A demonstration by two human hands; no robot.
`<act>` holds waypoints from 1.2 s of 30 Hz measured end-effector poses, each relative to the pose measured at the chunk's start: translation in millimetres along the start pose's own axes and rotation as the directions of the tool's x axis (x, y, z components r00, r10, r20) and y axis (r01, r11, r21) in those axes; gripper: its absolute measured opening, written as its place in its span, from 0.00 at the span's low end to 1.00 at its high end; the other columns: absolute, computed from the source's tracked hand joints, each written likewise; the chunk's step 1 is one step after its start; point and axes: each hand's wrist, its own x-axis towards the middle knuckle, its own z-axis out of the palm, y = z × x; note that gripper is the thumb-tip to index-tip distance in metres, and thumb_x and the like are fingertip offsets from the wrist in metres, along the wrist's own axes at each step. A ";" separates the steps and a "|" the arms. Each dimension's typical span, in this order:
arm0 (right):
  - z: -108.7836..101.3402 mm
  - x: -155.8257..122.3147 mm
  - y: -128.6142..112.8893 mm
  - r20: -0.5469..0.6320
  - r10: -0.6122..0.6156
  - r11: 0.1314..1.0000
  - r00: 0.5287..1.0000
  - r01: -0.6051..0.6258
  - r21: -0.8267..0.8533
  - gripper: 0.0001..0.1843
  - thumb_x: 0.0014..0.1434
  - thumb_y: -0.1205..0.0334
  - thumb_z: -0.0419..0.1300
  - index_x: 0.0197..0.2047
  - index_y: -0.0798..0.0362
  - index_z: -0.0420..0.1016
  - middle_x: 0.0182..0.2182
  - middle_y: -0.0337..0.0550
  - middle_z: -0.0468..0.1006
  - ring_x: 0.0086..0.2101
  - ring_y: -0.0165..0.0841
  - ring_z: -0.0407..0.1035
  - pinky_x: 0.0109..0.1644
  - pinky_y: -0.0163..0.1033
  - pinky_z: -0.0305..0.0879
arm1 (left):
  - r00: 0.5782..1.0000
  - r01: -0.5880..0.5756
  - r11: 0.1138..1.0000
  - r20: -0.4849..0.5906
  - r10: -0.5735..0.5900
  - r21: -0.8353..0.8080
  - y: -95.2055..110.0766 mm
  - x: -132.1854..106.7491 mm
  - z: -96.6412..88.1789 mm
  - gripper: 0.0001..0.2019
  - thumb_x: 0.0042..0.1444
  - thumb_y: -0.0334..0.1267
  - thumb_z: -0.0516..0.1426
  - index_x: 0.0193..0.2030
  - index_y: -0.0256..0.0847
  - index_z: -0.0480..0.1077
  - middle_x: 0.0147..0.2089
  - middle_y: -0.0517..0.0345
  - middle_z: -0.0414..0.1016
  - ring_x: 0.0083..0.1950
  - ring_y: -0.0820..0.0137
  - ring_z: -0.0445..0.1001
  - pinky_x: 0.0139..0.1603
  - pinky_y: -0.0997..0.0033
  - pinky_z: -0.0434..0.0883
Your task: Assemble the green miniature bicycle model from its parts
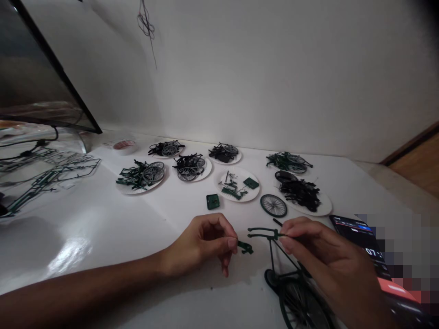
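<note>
My left hand pinches a small dark green plastic part between thumb and fingertips. To its right, my right hand is closed on a dark green model bicycle, gripping it near the head of its two-pronged fork. The fork points left and carries no wheel. A spoked rear wheel is on the frame, low in view and partly behind my right hand. The small part and the fork are close but apart. A loose spoked wheel lies just beyond my right hand.
Several paper plates, such as the middle one, hold green or black model parts. A green tray-like piece lies nearby. A phone rests at right. Sprue frames, a tape roll and a monitor are at left.
</note>
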 end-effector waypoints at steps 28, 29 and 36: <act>3.8 6.0 -5.7 0.100 -0.014 0.985 0.995 0.031 -0.170 0.10 0.60 0.50 0.66 0.37 0.47 0.80 0.36 0.40 0.84 0.37 0.35 0.79 0.43 0.34 0.76 | 1.000 -0.009 0.972 0.001 0.009 0.233 3.5 -4.1 0.3 0.11 0.63 0.42 0.63 0.40 0.34 0.72 0.32 0.51 0.79 0.29 0.75 0.72 0.33 0.75 0.71; 3.7 5.6 -5.5 0.107 -0.007 0.987 0.994 0.024 -0.160 0.10 0.60 0.50 0.66 0.37 0.47 0.80 0.36 0.40 0.84 0.37 0.34 0.79 0.43 0.33 0.76 | 1.000 -0.011 0.977 0.007 0.010 0.212 3.5 -3.9 0.2 0.12 0.63 0.42 0.63 0.40 0.34 0.71 0.32 0.51 0.80 0.27 0.75 0.73 0.32 0.75 0.71; 3.9 4.0 -8.9 0.175 0.015 0.990 0.984 0.010 -0.138 0.08 0.60 0.52 0.67 0.37 0.46 0.80 0.34 0.39 0.84 0.36 0.33 0.79 0.40 0.32 0.76 | 1.000 0.005 0.992 0.025 -0.008 0.123 2.3 -3.6 -2.2 0.11 0.67 0.42 0.60 0.41 0.36 0.66 0.31 0.54 0.79 0.22 0.75 0.75 0.23 0.78 0.70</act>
